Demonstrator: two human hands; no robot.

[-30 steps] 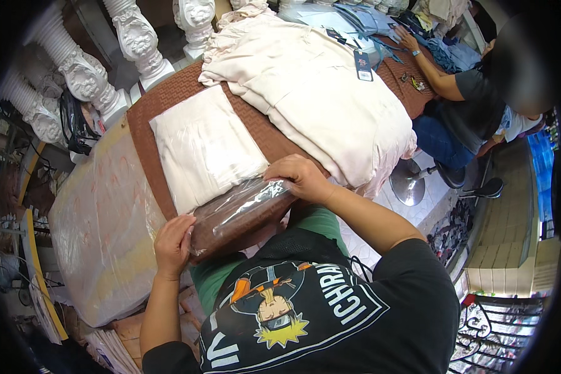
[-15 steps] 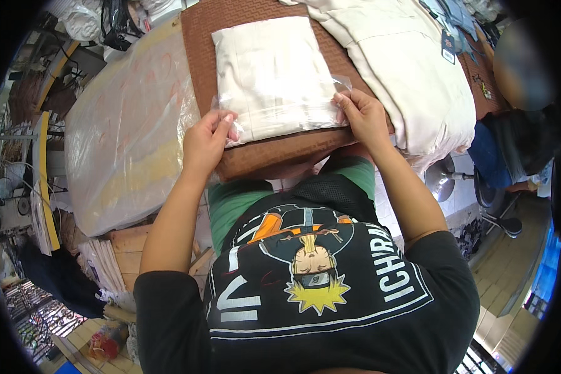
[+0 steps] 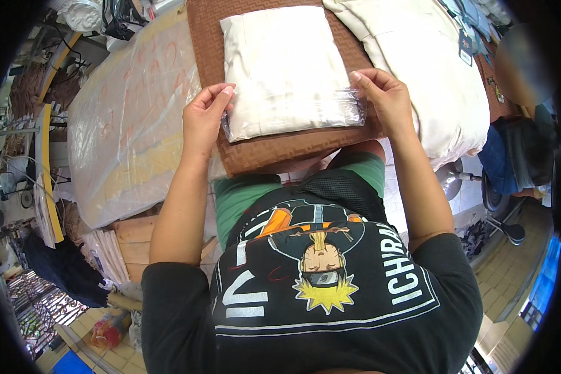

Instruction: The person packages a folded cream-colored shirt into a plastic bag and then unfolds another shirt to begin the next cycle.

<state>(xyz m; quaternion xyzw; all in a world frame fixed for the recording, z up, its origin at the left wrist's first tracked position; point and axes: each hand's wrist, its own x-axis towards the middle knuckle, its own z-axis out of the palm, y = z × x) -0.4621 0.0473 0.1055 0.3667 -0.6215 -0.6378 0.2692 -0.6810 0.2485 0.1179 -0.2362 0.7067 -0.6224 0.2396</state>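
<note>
A folded cream garment (image 3: 283, 59) lies flat inside a clear plastic bag (image 3: 305, 118) on a brown textured surface (image 3: 280, 153). Crinkled, shiny plastic runs across its near end. At the bag's left side, my left hand (image 3: 206, 118) has thumb and forefinger pinched together on the plastic edge. Opposite it, my right hand (image 3: 386, 96) pinches the plastic at the right side, just above the crinkled band. The garment between both hands stays flat.
More cream garments (image 3: 424, 75) are piled to the right, with a dark hang tag (image 3: 465, 48) near them. Left stands a large plastic-wrapped bundle (image 3: 131, 118). A round metal stool base (image 3: 450, 177) and dark cloth (image 3: 517, 149) are at the right.
Both hands have slid away from me along the bag's sides, up from its near corners. The plastic at the near end now lies flatter against the garment.
</note>
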